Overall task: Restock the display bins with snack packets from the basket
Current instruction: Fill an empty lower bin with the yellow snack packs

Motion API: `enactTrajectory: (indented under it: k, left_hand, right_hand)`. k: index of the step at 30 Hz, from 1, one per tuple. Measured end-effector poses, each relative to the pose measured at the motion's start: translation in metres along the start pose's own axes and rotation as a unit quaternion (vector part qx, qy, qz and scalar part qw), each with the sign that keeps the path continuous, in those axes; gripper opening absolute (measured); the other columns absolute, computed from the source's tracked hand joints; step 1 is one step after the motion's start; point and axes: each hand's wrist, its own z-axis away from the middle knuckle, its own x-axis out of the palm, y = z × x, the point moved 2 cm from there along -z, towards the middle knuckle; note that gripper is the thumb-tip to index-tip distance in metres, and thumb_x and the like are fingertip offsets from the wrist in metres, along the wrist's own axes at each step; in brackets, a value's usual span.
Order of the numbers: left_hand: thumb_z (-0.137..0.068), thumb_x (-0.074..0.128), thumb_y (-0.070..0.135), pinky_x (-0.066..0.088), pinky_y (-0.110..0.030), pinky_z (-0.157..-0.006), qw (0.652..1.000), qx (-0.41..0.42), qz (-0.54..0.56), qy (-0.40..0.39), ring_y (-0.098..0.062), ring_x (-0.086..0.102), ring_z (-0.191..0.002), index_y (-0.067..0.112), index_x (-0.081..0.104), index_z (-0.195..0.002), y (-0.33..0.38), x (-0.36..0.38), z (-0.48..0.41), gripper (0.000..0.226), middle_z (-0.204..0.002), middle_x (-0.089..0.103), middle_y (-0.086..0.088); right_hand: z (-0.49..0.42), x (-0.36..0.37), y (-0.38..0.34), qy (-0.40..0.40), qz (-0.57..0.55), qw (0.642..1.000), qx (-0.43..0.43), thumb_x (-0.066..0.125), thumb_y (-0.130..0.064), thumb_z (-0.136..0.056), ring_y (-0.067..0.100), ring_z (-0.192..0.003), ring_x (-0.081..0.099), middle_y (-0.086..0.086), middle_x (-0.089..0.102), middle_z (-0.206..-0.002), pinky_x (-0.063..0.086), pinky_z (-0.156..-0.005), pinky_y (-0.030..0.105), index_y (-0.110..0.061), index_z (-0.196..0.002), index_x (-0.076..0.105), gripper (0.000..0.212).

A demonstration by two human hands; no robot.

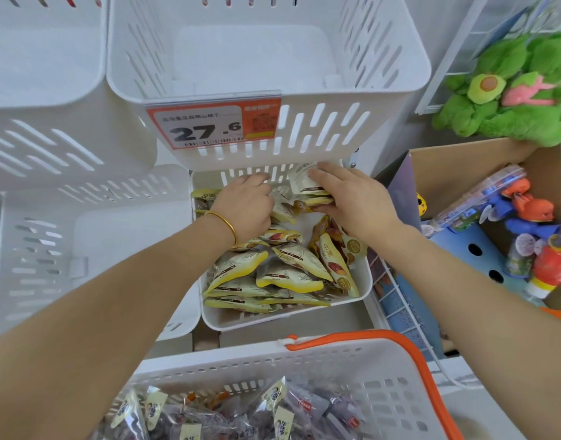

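A white display bin [366,281] in the middle holds several yellow and cream snack packets [288,268]. Both of my hands reach into its far end. My left hand [246,204], with a gold bangle at the wrist, is curled down among the packets at the back left. My right hand [349,198] grips a cream packet [300,182] standing upright against the bin's back wall. Below, a white basket [304,360] with an orange handle [415,360] holds several clear packets of dark snacks [209,417].
An empty white bin [400,74] with a 27.6 price tag [214,123] hangs just above my hands. More white bins stand at the left [50,90]. A cardboard box of toys [511,217] and a green plush [511,90] sit at the right.
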Motion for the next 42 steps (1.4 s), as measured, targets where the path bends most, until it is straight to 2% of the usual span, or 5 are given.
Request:
enactTrajectory:
  k: [3,10,19,38,42]
  left_hand:
    - [-0.079,0.059,0.017,0.042,-0.041,-0.093,1.0,-0.007,-0.011,0.01,-0.031,0.048,-0.123,0.002,0.072,-0.083,0.0,0.0,0.001,0.02,-0.101,0.067,-0.011]
    - [-0.09,0.045,0.03,0.029,-0.038,-0.103,0.999,-0.026,-0.025,-0.033,-0.024,0.028,-0.135,0.012,0.054,-0.125,0.005,-0.006,-0.002,0.04,-0.129,0.054,-0.004]
    - [-0.095,0.04,0.037,0.028,-0.038,-0.103,0.997,-0.035,-0.048,-0.05,-0.024,0.025,-0.136,0.016,0.056,-0.122,0.006,-0.005,-0.003,0.038,-0.13,0.053,-0.002]
    - [-0.097,0.036,0.037,0.034,-0.041,-0.097,0.995,-0.093,-0.031,-0.032,-0.027,0.037,-0.125,0.013,0.057,-0.119,0.011,-0.008,-0.014,0.038,-0.12,0.059,-0.008]
    - [-0.095,0.037,0.043,0.028,-0.043,-0.104,0.995,-0.094,-0.012,-0.026,-0.028,0.032,-0.13,0.016,0.057,-0.122,0.011,-0.004,-0.014,0.044,-0.132,0.049,-0.008]
  right_hand:
    - [-0.003,-0.003,0.004,-0.076,0.025,0.996,0.026,0.063,-0.037,-0.087,0.025,-0.125,0.044,-0.008,0.038,-0.148,0.047,-0.088,0.039,-0.027,-0.145,0.033,0.065]
    - [-0.036,0.012,-0.006,-0.123,-0.005,0.982,0.145,0.065,-0.03,-0.085,0.031,-0.124,0.041,0.012,0.045,-0.135,0.044,-0.094,0.044,-0.01,-0.135,0.04,0.06]
    - [0.005,0.026,-0.013,0.084,0.141,0.976,0.142,0.079,-0.01,-0.068,0.029,-0.08,0.06,0.008,0.063,-0.091,0.046,-0.063,0.035,-0.01,-0.094,0.056,0.035]
    - [0.009,0.034,-0.003,-0.007,-0.081,0.965,0.248,0.056,-0.021,-0.088,0.032,-0.101,0.052,0.012,0.064,-0.098,0.048,-0.078,0.044,-0.013,-0.12,0.046,0.034]
    - [0.014,0.025,-0.004,-0.019,-0.089,0.964,0.251,0.057,-0.025,-0.085,0.028,-0.099,0.05,0.006,0.06,-0.086,0.048,-0.073,0.042,-0.014,-0.082,0.061,0.012]
